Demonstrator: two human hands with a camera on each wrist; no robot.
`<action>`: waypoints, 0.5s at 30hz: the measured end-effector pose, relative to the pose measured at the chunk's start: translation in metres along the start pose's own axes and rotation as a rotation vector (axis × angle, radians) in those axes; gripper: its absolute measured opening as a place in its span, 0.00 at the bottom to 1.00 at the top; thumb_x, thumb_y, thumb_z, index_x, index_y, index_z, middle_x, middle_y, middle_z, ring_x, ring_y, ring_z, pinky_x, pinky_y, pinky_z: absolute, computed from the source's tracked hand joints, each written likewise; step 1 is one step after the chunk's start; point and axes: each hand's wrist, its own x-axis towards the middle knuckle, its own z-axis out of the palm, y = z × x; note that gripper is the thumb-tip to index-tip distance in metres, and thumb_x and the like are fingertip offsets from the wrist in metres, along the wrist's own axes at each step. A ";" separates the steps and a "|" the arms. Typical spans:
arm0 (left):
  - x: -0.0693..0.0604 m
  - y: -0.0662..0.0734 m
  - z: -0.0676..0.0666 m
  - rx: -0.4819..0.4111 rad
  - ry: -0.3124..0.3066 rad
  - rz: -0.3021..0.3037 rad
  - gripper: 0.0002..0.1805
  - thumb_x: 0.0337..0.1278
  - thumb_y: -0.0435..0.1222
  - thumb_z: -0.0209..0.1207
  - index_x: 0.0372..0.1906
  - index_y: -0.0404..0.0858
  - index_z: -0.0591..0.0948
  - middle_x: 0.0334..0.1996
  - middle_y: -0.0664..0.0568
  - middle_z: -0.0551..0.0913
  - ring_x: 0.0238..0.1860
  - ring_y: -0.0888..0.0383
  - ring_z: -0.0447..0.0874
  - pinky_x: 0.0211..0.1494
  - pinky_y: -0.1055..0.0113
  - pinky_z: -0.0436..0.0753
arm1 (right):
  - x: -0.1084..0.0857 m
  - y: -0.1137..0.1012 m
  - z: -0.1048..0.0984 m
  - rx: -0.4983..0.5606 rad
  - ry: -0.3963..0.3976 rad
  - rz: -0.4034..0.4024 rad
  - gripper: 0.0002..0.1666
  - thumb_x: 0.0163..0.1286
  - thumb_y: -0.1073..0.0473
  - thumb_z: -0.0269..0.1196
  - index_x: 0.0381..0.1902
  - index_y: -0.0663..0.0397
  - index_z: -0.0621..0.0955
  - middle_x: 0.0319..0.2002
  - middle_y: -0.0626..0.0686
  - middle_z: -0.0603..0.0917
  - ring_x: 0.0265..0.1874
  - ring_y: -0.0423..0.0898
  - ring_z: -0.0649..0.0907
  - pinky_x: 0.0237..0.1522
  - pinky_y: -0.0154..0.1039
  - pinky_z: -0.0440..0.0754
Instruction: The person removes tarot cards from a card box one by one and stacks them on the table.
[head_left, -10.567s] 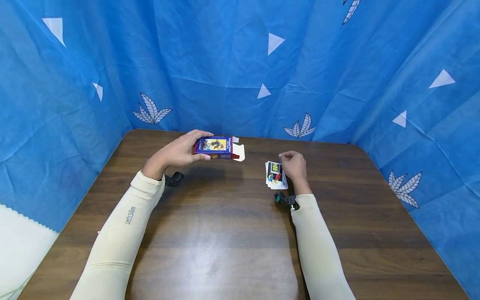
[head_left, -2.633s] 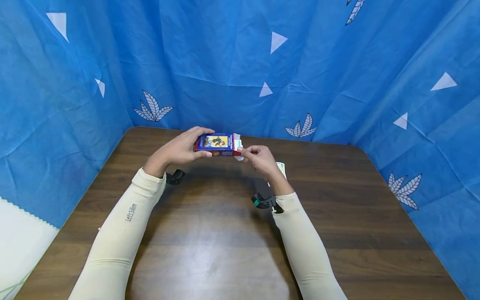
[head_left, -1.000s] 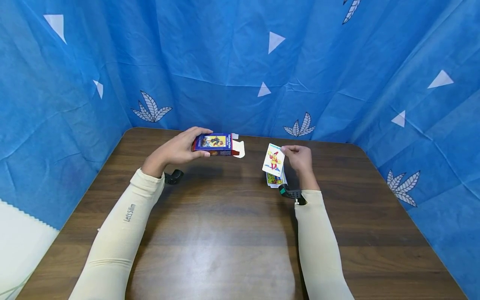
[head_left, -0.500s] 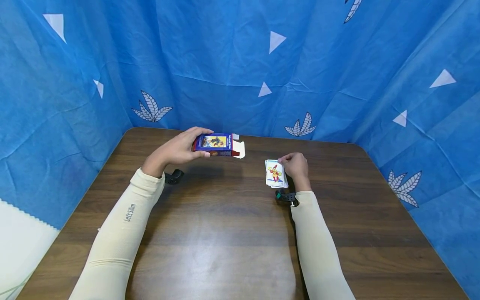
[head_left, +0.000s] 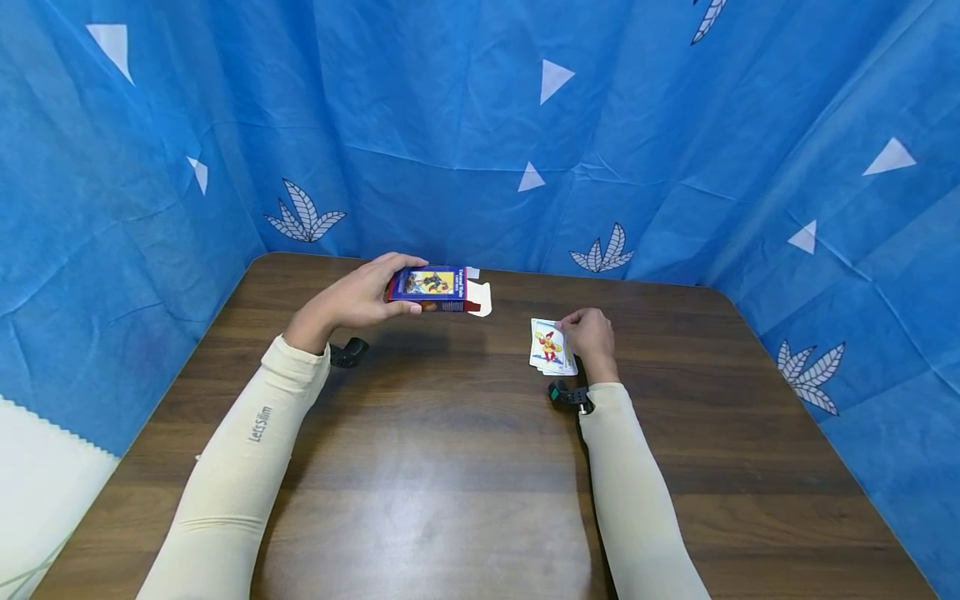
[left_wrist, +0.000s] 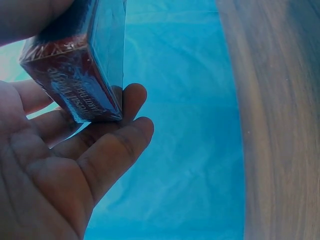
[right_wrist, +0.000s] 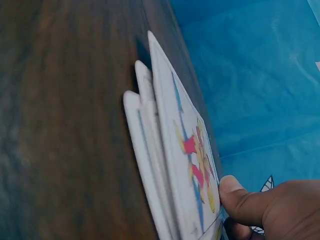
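Observation:
My left hand (head_left: 358,293) grips a blue and red card box (head_left: 431,288), thumb on the near side and fingers on the far side. The box is held above the table on its side, its white end flap (head_left: 480,298) hanging open to the right. In the left wrist view the closed end of the box (left_wrist: 80,90) faces the palm. On the right, my right hand (head_left: 590,335) pinches the edge of a white card (head_left: 548,342) with a red and yellow figure. This card lies over a small, uneven stack of cards (right_wrist: 145,150); fingers under the edge are mostly hidden.
A brown wooden table (head_left: 450,467) spreads under both hands. Blue curtain (head_left: 450,125) with white triangles and leaf prints stands behind and at both sides. Each wrist carries a black strap camera, the right one (head_left: 568,396) low beside the stack.
A different picture tops the stack than about ten seconds ago. My right hand went from the box's open end to the stack, lowering the figure card onto it. The left hand stays put.

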 end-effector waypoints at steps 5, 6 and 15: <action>0.000 -0.001 0.001 -0.003 -0.008 -0.002 0.39 0.58 0.46 0.67 0.71 0.42 0.65 0.65 0.42 0.69 0.61 0.46 0.70 0.67 0.44 0.70 | -0.006 -0.015 -0.008 0.064 0.035 -0.084 0.20 0.72 0.45 0.60 0.42 0.56 0.85 0.39 0.56 0.84 0.37 0.51 0.78 0.39 0.43 0.73; 0.000 -0.001 0.001 -0.003 -0.009 -0.001 0.39 0.58 0.46 0.67 0.71 0.42 0.65 0.65 0.42 0.70 0.61 0.46 0.70 0.67 0.45 0.70 | -0.009 -0.024 -0.011 0.109 0.038 -0.124 0.21 0.72 0.45 0.60 0.43 0.57 0.85 0.39 0.56 0.83 0.36 0.50 0.77 0.38 0.42 0.73; 0.002 0.002 0.004 0.003 -0.008 0.005 0.39 0.57 0.46 0.68 0.71 0.42 0.65 0.64 0.42 0.70 0.60 0.45 0.70 0.67 0.45 0.70 | -0.052 -0.104 -0.011 0.540 -0.240 -0.375 0.19 0.67 0.47 0.66 0.37 0.61 0.85 0.31 0.56 0.83 0.28 0.43 0.73 0.28 0.36 0.66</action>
